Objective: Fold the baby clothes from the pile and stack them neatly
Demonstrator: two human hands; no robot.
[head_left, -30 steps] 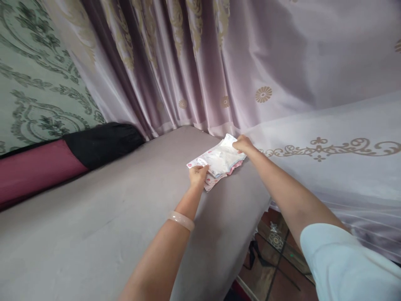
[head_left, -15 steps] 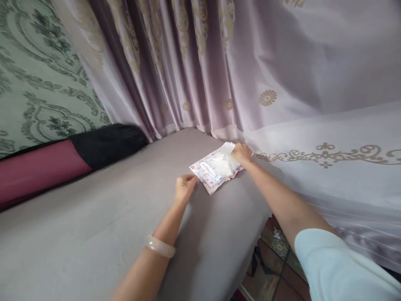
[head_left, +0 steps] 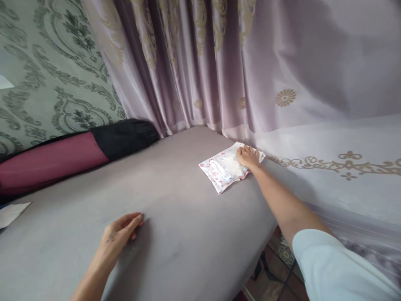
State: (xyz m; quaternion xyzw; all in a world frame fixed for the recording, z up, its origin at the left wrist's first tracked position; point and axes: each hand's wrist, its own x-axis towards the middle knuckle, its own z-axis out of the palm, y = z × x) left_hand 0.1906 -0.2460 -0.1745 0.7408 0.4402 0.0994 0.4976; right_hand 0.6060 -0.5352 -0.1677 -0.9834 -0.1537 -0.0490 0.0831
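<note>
A small stack of folded cloths (head_left: 224,169) lies on the grey sheet-covered bed (head_left: 175,179), close to the curtain. The lower cloth is white with pink and red prints, and a plainer white one rests on top. Across the stack's right end my right hand (head_left: 249,157) lies flat, palm down with the fingers a little spread. Well to the left and nearer to me, my left hand (head_left: 123,230) hovers over the sheet. Its fingers are drawn together against the thumb, with nothing visible in them.
A long black and maroon bolster (head_left: 78,152) lies along the patterned wall. The mauve curtain (head_left: 232,83) hangs at the bed's far and right edges. At the left edge is a white flat item (head_left: 14,213). Tiled floor (head_left: 266,280) shows below right.
My left hand has left the near corner of the stack and moved left and toward me. My right hand has flattened onto the cloths. The view has turned slightly left.
</note>
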